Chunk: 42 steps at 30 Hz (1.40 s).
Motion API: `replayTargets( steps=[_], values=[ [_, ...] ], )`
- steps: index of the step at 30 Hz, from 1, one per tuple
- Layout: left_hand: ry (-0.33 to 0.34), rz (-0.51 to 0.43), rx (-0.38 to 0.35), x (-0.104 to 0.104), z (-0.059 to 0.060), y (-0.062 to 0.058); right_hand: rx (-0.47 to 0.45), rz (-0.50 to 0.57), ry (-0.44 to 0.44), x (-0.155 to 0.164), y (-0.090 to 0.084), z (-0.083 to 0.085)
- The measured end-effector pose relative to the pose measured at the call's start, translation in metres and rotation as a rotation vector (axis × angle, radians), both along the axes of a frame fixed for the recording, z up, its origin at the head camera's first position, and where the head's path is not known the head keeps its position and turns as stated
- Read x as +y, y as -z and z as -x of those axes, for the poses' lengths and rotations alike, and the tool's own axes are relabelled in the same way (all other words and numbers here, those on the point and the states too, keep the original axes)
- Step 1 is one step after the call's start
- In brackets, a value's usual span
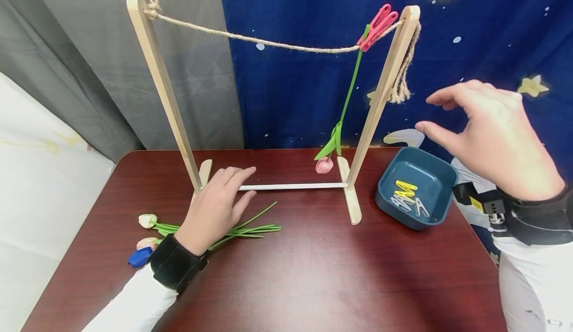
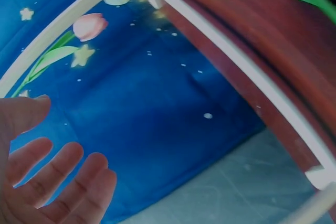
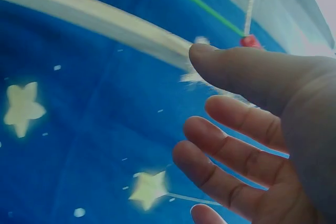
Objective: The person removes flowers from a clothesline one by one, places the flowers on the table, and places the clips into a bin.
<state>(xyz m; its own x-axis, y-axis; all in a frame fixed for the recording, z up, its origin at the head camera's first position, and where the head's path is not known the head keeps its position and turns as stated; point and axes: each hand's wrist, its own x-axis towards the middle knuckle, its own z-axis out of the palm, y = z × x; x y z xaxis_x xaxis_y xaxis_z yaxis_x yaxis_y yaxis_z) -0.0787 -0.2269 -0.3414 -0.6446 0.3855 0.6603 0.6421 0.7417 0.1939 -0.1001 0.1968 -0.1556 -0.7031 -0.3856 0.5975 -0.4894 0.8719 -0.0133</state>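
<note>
A pink tulip point(image 1: 324, 165) hangs head down from the rope point(image 1: 268, 43), its green stem fixed there by a pink clothespin point(image 1: 378, 27) near the right post. The left hand point(image 1: 219, 203) hovers above the table by the frame's left foot, fingers loosely extended and nothing in them. Partly hidden beneath that arm lie several tulips, among them a white tulip point(image 1: 147, 220) and a blue tulip point(image 1: 140, 257), stems pointing right. To the right of the frame the right hand point(image 1: 488, 133) is raised, thumb and fingers apart and holding nothing; the right wrist view shows its bare palm side.
A dark blue bin point(image 1: 438, 175) with several yellow and white clothespins stands at the table's right. The wooden frame has a left post point(image 1: 163, 88), a right post point(image 1: 386, 88) and a white crossbar point(image 1: 295, 186) low between them. Curtains hang behind the table point(image 1: 313, 282).
</note>
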Motion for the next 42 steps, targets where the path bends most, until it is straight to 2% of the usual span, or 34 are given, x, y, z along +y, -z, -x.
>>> replayTargets(
  steps=[9,14,18,24,30,37,42],
  values=[
    [0.019,-0.122,-0.025,0.028,0.012,-0.027,0.101,-0.028,-0.029,-0.025,-0.039,-0.001],
    [0.068,-0.216,-0.023,0.042,0.022,-0.044,0.167,-0.063,-0.092,-0.038,-0.058,0.005],
    [0.114,-0.299,-0.015,0.052,0.03,-0.057,0.186,-0.097,-0.14,-0.047,-0.073,0.014],
    [0.154,-0.429,-0.062,0.072,0.041,-0.072,0.107,-0.123,-0.146,-0.058,-0.092,0.03],
    [0.192,-0.525,-0.109,0.095,0.055,-0.082,0.019,-0.188,-0.134,-0.063,-0.104,0.045],
    [0.259,-0.612,-0.174,0.128,0.071,-0.093,-0.046,-0.231,-0.154,-0.066,-0.109,0.054],
    [0.281,-0.684,-0.218,0.149,0.079,-0.1,-0.061,-0.238,-0.172,-0.068,-0.109,0.057]
  ],
)
